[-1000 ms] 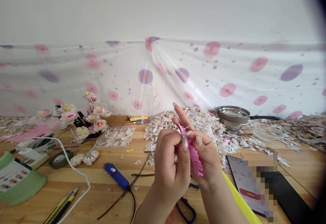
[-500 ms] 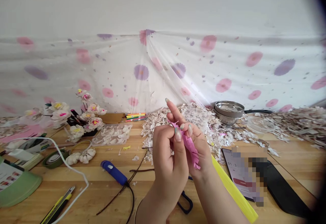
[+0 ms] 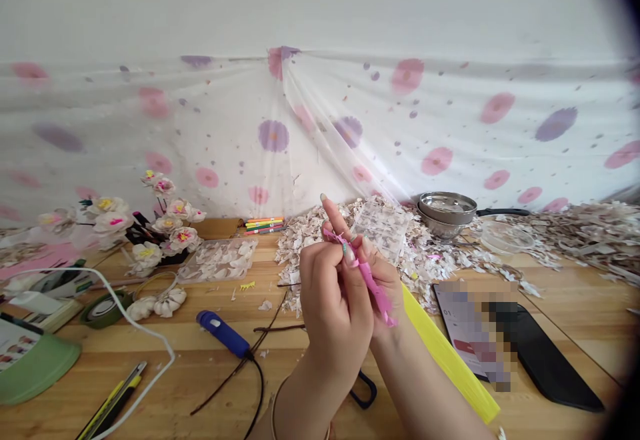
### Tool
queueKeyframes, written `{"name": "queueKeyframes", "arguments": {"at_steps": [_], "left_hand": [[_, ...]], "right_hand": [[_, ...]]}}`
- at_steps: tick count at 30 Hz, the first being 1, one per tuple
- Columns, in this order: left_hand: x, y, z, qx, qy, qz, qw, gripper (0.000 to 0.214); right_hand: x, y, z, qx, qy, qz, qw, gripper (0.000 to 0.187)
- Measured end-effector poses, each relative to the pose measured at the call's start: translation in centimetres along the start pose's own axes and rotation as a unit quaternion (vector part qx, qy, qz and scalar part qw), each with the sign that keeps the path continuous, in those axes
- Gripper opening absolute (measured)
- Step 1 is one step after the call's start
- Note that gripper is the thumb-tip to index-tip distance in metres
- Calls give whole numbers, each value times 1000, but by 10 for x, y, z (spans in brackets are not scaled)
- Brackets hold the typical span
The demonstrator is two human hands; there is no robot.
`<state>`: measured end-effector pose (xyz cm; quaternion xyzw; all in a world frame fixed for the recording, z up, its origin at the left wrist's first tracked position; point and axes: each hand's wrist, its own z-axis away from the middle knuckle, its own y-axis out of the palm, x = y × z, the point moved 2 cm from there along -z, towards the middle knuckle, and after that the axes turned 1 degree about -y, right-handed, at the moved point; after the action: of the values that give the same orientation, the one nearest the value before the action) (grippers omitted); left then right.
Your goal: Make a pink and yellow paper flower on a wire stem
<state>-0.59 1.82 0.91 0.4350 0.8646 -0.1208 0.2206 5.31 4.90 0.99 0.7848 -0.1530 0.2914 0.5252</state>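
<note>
A pink strip of fringed paper [image 3: 376, 291] is pinched between both hands above the middle of the table. My left hand [image 3: 330, 293] is closed, its thumb and fingertips pressed on the upper part of the strip. My right hand [image 3: 383, 268] grips the strip from the other side, with its index finger pointing up and the strip's lower end lying along the palm. Beneath the right forearm lies a yellow paper strip [image 3: 445, 360]. Part of a dark blue loop, perhaps a scissors handle [image 3: 364, 390], shows between the wrists.
Heaps of pale flakes [image 3: 310, 247] spread along the back, with metal bowls [image 3: 447, 210] among them. Left of my hands lie a blue corded tool [image 3: 223, 333], a cutter knife [image 3: 113, 400] and a white cable [image 3: 163, 340]. Paper flowers [image 3: 180, 230] stand behind; a phone [image 3: 457, 333] lies right.
The strip has turned slightly between my fingers, and its lower end looks more folded together. My right fingers have shifted a little around it. The camera view has moved slightly.
</note>
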Motion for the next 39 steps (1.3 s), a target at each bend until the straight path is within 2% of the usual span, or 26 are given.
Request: {"name": "queueKeyframes", "arguments": {"at_steps": [5,10,15,21,28,34,39], "left_hand": [[-2,-1,1,0,14,-7,1000,15],[0,-2,2,3,18,-8,1000,16],[2,-2,-1,4,16,6,1000,14],[4,-2,-2,19,16,14,1000,12],[4,-1,-1,6,62,1,998,13],[1,-2,0,6,68,-10,998,15],[1,-3,-2,11,81,0,997,16]], "right_hand": [[-2,-7,3,14,1,-9,1000,13],[-3,-5,3,11,-46,-31,998,14],[1,-1,3,18,-47,5,999,11],[7,8,10,-17,-111,62,992,12],[5,8,10,-16,-97,22,995,17],[3,6,10,-28,-73,25,997,18],[1,5,11,-7,-71,-2,997,17]]}}
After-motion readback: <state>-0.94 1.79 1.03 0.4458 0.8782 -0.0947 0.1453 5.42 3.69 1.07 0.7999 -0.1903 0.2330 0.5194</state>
